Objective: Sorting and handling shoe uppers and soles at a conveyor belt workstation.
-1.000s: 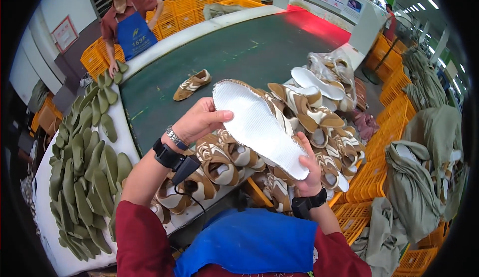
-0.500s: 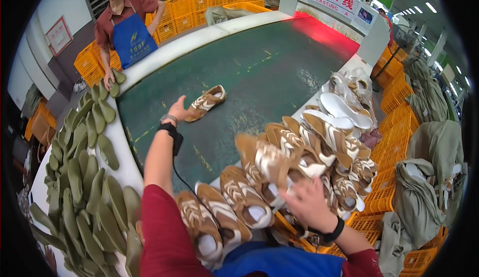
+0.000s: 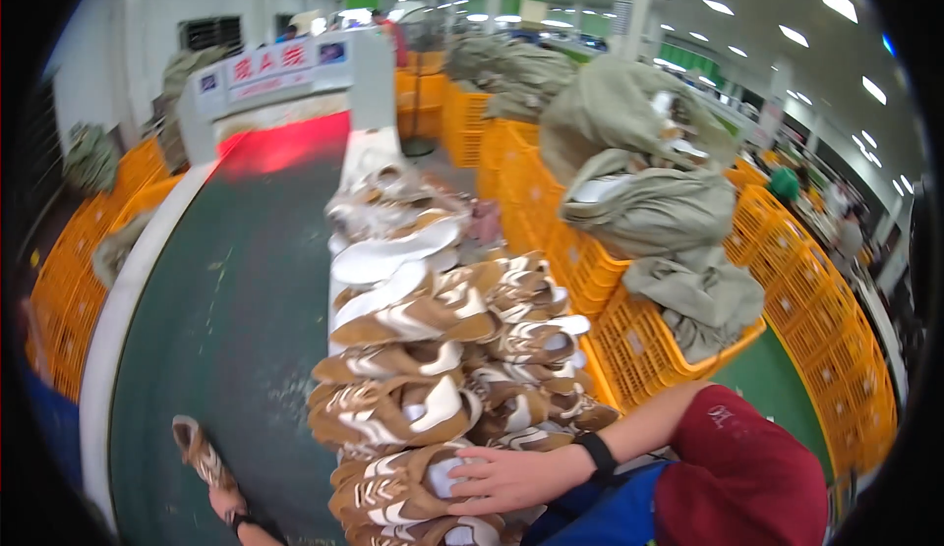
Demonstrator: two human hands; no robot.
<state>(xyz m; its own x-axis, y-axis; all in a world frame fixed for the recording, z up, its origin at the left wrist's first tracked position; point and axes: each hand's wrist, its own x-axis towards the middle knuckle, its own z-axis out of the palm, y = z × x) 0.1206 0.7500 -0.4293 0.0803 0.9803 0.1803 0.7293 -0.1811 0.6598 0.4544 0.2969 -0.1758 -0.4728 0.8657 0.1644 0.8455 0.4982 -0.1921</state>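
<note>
Far left: orange crates [image 3: 69, 281] stacked along the edge of the green conveyor surface [image 3: 236, 290]; contents not discernible.

Lower left: left hand [image 3: 228, 503] laid against the heel end of a single brown-and-white shoe [image 3: 200, 451] lying on the surface. Fingers of this hand mostly hidden at the frame edge; spread or closed cannot be told.

Centre: a long heap of brown-and-white shoes [image 3: 442, 349] piled along the right edge of the surface, with white insoles [image 3: 393, 251] lying on top further back. Red glow at the tunnel mouth [image 3: 280, 143] at the far end of the surface.

Lower centre: right hand [image 3: 506, 477] resting flat on the near end of the heap, fingers [image 3: 470, 482] extended and slightly spread, touching shoe uppers, not pinching anything. Black wrist band [image 3: 597, 453] and red sleeve [image 3: 737, 467] behind it.

Right: rows of orange crates [image 3: 639, 340] beside the heap, holding grey-green cloth sacks [image 3: 649, 212] heaped above the rims. More crates [image 3: 826, 310] further right; contents unclear.
</note>
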